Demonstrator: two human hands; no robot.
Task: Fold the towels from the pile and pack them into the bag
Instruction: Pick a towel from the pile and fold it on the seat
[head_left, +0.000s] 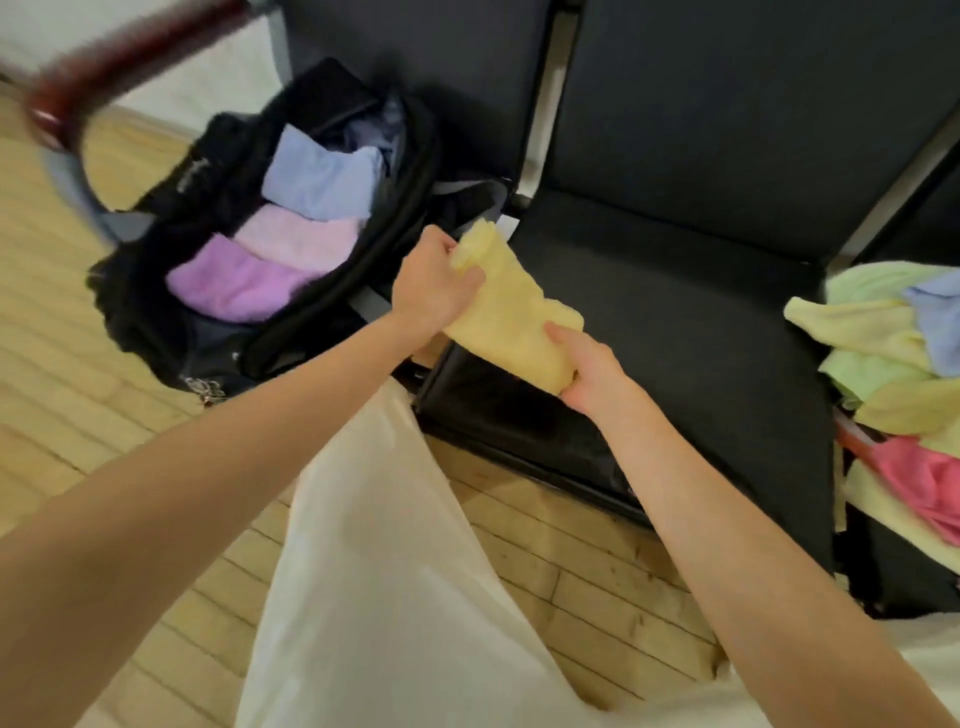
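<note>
Head view: three folded towels, blue (324, 179), pink (296, 236) and purple (234, 280), already lie in the open bag (156, 322) at upper left. The left hand (434, 283) and right hand (587, 371) grip the ends of a folded, soft yellow towel (511, 317) at centre frame. An unfolded pile (893, 364) remains at right.

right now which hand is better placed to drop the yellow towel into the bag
Left. The left hand grips the folded yellow towel at the end nearest the open black bag; the right hand holds the far end.
</note>
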